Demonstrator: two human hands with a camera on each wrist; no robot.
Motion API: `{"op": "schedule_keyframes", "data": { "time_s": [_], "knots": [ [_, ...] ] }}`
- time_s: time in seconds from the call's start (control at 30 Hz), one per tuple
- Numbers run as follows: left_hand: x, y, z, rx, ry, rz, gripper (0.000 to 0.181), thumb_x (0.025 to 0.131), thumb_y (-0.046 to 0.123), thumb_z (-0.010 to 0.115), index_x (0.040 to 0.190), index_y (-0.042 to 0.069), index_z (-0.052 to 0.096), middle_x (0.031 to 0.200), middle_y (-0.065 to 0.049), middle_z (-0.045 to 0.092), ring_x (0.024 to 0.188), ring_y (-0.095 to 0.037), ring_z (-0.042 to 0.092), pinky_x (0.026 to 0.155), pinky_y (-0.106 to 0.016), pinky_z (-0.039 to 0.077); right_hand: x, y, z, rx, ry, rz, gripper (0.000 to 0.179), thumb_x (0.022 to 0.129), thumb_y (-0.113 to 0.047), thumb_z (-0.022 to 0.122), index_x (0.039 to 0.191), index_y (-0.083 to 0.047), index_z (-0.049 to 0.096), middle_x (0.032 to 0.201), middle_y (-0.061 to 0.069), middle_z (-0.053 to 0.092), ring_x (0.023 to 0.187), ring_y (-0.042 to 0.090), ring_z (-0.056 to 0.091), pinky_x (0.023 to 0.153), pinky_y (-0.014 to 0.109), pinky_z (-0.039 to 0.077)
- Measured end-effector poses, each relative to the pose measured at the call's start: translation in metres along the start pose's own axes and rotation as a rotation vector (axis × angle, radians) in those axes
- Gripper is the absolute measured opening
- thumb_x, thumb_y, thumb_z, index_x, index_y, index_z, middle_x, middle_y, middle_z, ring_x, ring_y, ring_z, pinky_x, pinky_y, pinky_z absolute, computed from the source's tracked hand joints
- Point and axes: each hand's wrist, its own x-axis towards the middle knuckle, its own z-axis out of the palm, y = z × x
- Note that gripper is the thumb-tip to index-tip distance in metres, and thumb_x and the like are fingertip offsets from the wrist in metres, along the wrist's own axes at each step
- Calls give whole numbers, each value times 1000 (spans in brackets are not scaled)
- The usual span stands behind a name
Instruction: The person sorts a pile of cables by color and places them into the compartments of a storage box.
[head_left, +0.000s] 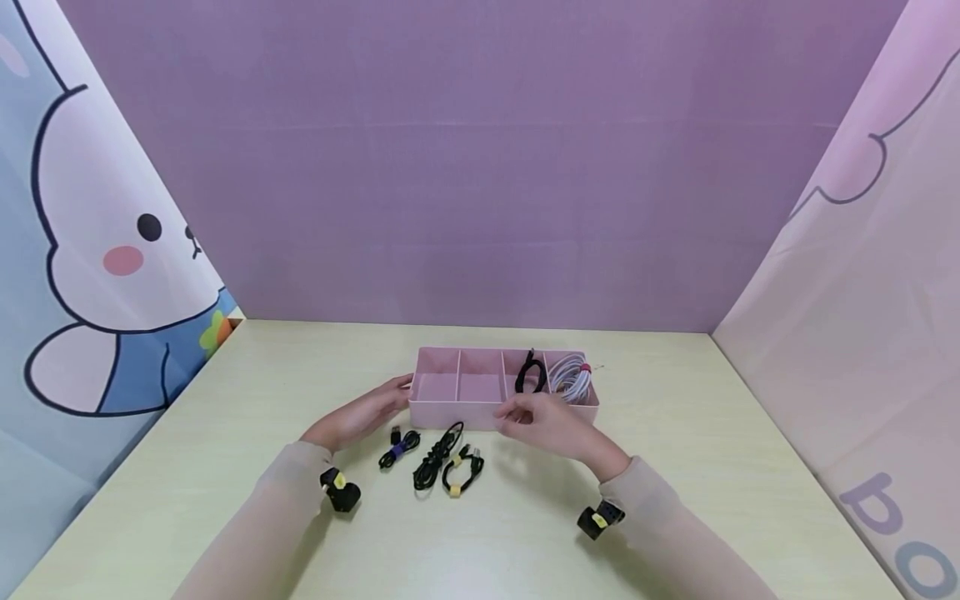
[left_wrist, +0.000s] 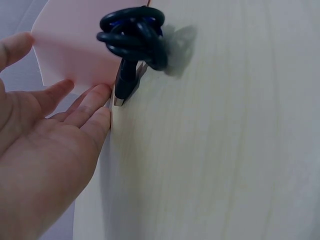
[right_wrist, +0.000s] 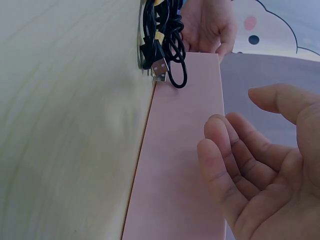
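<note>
A pink divided box point(head_left: 442, 415) stands on the table. My left hand point(head_left: 367, 414) touches its left end, fingers nearly straight against the wall in the left wrist view. My right hand point(head_left: 547, 425) hovers at the front wall with loosely bent fingers and holds nothing; thumb and fingertips are apart in the right wrist view. A coiled black cable point(head_left: 519, 381) and a white cable bundle point(head_left: 568, 379) with a red tie lie in the two right compartments. Before the box are a black cable with a purple tie point(head_left: 399, 450), a longer black bundle point(head_left: 427, 471) and a USB cable loop with yellow ties point(head_left: 455, 492).
The pale wooden table point(head_left: 675, 500) extends to both sides of the box. A purple backdrop point(head_left: 480, 167) rises behind it. Printed cloth panels flank the table, with a cartoon figure point(head_left: 97, 217) on the left one. Each sleeve carries a small black wrist camera.
</note>
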Motion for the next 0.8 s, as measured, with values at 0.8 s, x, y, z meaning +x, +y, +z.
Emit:
{"op": "schedule_keyframes", "data": {
  "time_s": [0.8],
  "knots": [
    [0, 0, 0, -6, -16, 22, 69, 108, 38, 41, 161, 8, 8, 166, -11, 12, 151, -31, 16, 123, -42, 13, 6, 0, 23, 5, -108, -6, 31, 94, -28, 71, 111, -2, 72, 91, -4, 69, 81, 12, 64, 72, 26, 57]
  ]
}}
